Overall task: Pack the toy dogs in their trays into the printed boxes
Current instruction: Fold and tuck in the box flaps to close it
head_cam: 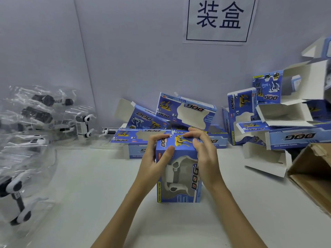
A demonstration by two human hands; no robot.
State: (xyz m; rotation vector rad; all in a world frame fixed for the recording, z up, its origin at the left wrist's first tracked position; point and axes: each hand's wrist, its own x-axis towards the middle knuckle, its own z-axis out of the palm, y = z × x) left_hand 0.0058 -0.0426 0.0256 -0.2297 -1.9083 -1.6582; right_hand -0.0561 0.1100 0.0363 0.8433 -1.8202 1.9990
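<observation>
A blue box (179,169) stands upright on the white desk (93,194), near the middle. Through its window a white toy dog (172,176) shows inside. The left hand (154,158) grips the box's upper left side, thumb on the front face, fingers curled over the top. The right hand (204,154) clamps the upper right side, fingers bent over the top flap. At the near right edge sits a brown carton (311,174). Left lie bagged dogs in clear trays (35,122). Farther back, empty boxes (188,111) pile against the wall, under a paper sign (219,18).
</observation>
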